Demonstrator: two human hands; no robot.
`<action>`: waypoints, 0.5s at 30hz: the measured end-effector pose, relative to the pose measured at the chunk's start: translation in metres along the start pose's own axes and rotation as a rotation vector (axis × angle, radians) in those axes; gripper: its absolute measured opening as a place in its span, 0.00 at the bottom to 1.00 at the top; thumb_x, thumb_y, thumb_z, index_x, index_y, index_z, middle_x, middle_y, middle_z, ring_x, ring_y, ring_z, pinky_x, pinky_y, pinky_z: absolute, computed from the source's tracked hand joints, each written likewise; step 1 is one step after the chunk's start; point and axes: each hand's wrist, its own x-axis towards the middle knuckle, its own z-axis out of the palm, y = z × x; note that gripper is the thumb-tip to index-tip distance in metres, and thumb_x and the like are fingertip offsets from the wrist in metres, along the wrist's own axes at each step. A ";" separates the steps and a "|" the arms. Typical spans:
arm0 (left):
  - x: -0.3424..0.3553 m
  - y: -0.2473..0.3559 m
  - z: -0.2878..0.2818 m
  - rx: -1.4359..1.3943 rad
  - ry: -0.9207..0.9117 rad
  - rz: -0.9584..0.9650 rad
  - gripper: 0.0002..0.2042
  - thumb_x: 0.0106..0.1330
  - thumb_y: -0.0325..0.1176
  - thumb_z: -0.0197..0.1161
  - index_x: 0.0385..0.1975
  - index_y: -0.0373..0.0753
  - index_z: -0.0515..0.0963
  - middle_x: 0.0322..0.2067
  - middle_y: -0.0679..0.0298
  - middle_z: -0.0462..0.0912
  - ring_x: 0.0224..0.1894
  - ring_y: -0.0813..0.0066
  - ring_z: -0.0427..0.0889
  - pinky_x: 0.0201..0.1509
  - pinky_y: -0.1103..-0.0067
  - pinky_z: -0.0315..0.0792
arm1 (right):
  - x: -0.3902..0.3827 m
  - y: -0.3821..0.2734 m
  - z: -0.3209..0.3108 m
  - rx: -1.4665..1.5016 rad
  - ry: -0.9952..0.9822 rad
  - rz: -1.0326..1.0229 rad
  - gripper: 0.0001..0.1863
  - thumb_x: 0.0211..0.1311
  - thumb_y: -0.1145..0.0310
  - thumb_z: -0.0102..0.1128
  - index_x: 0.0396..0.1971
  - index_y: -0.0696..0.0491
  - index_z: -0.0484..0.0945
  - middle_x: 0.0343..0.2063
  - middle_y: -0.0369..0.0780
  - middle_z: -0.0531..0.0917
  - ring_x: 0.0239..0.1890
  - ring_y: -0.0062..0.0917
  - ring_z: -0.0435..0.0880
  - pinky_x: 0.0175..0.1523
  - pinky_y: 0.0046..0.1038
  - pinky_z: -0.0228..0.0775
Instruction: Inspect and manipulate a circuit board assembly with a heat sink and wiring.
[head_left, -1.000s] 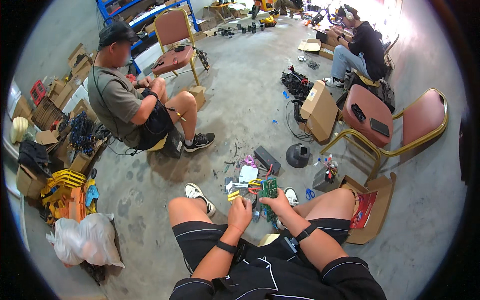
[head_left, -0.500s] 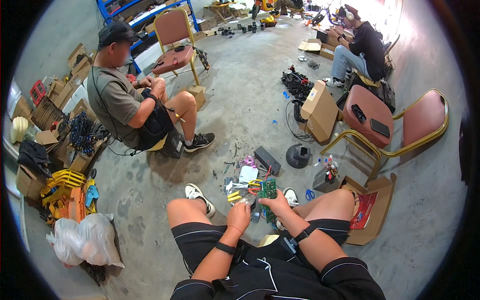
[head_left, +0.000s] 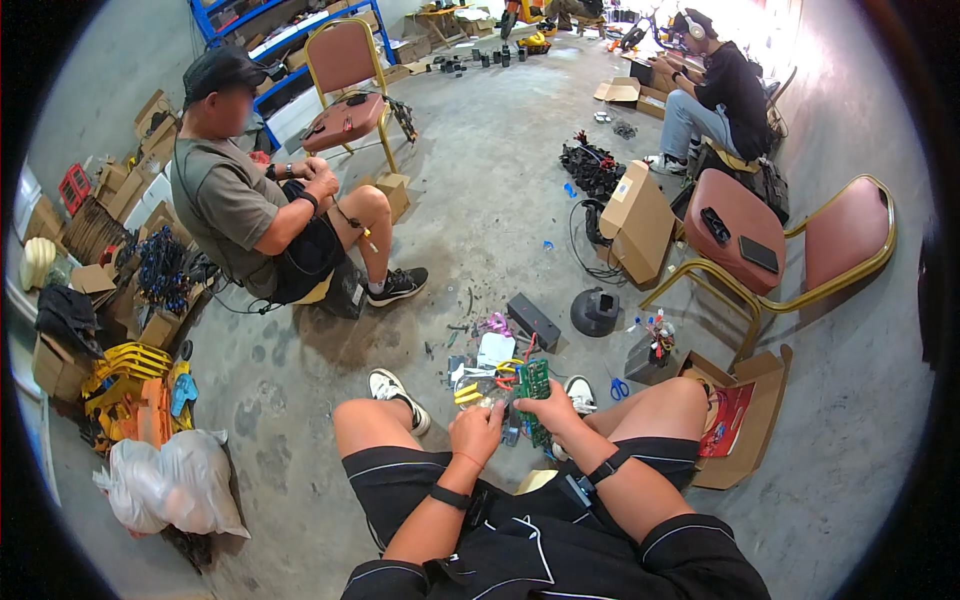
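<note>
Between my knees, my right hand [head_left: 553, 411] grips a green circuit board [head_left: 535, 384], its thumb across the board's face and the board held upright. Red and yellow wires [head_left: 508, 372] lie at its left edge. My left hand [head_left: 476, 432] is just left of the board, fingers drawn together with the tips toward it; whatever they pinch is too small to make out. Beyond that hand, yellow-handled pliers [head_left: 467, 394] lie among small parts on the floor. A white card-like piece [head_left: 495, 349] and a black rectangular box [head_left: 533, 322] are farther off.
Blue-handled scissors [head_left: 620, 388] lie right of my shoe, near a container of wires [head_left: 655, 350]. An open cardboard box [head_left: 750, 425] stands by my right knee, a chair [head_left: 735, 235] beyond it. A seated person [head_left: 235, 195] works at front left. White bags [head_left: 175, 480] lie left.
My left hand has shifted slightly left, its fingertips more extended toward the board. The circuit board stays in my right hand, nearly unmoved. The person at left has leaned slightly left.
</note>
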 end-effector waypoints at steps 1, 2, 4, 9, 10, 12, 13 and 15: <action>0.001 0.001 -0.001 0.060 -0.056 -0.026 0.26 0.72 0.51 0.54 0.21 0.33 0.81 0.28 0.47 0.82 0.36 0.45 0.81 0.42 0.58 0.73 | 0.001 0.001 0.000 0.001 0.000 0.000 0.26 0.47 0.74 0.77 0.47 0.57 0.75 0.36 0.37 0.84 0.36 0.23 0.83 0.43 0.29 0.76; 0.002 0.001 -0.001 0.022 -0.049 -0.025 0.26 0.72 0.51 0.54 0.21 0.33 0.81 0.28 0.47 0.82 0.36 0.45 0.81 0.42 0.58 0.73 | 0.001 0.002 0.000 0.011 -0.005 -0.001 0.25 0.46 0.74 0.77 0.46 0.57 0.76 0.36 0.38 0.84 0.38 0.24 0.84 0.45 0.29 0.75; 0.003 0.001 -0.001 0.104 -0.153 -0.122 0.30 0.74 0.55 0.49 0.20 0.36 0.83 0.29 0.49 0.84 0.37 0.47 0.82 0.43 0.54 0.71 | 0.002 0.003 0.000 0.021 -0.010 -0.002 0.24 0.45 0.73 0.77 0.45 0.56 0.77 0.37 0.38 0.85 0.39 0.24 0.84 0.47 0.29 0.75; 0.002 -0.004 0.003 0.024 -0.079 -0.082 0.26 0.71 0.53 0.53 0.22 0.38 0.85 0.32 0.52 0.85 0.38 0.50 0.83 0.44 0.56 0.71 | 0.001 0.002 0.000 -0.005 -0.025 0.006 0.26 0.47 0.73 0.77 0.47 0.56 0.75 0.37 0.37 0.83 0.38 0.24 0.83 0.44 0.29 0.75; 0.002 -0.005 0.003 -0.006 -0.051 -0.065 0.24 0.70 0.52 0.55 0.22 0.39 0.85 0.33 0.54 0.85 0.39 0.51 0.83 0.44 0.57 0.72 | 0.000 0.002 0.000 -0.004 -0.026 0.006 0.26 0.47 0.73 0.77 0.47 0.56 0.75 0.37 0.37 0.83 0.38 0.24 0.83 0.44 0.29 0.75; 0.000 -0.006 0.002 -0.014 -0.014 -0.013 0.21 0.68 0.50 0.59 0.22 0.38 0.84 0.33 0.55 0.85 0.38 0.50 0.82 0.43 0.58 0.73 | 0.000 0.001 0.000 -0.034 -0.003 0.036 0.28 0.47 0.73 0.77 0.49 0.56 0.74 0.38 0.38 0.83 0.39 0.24 0.83 0.46 0.29 0.75; 0.000 -0.006 0.002 0.006 0.017 0.034 0.19 0.66 0.47 0.63 0.23 0.37 0.84 0.33 0.55 0.85 0.37 0.50 0.82 0.42 0.60 0.74 | 0.000 0.000 0.001 -0.032 -0.002 0.031 0.28 0.47 0.73 0.77 0.49 0.56 0.74 0.38 0.38 0.83 0.39 0.24 0.83 0.46 0.29 0.75; -0.001 -0.005 0.001 -0.034 0.037 0.035 0.15 0.63 0.44 0.67 0.24 0.38 0.83 0.33 0.56 0.84 0.38 0.51 0.82 0.42 0.61 0.74 | -0.001 0.000 0.001 -0.035 0.000 0.032 0.29 0.47 0.73 0.77 0.50 0.57 0.73 0.39 0.38 0.83 0.40 0.25 0.83 0.46 0.29 0.75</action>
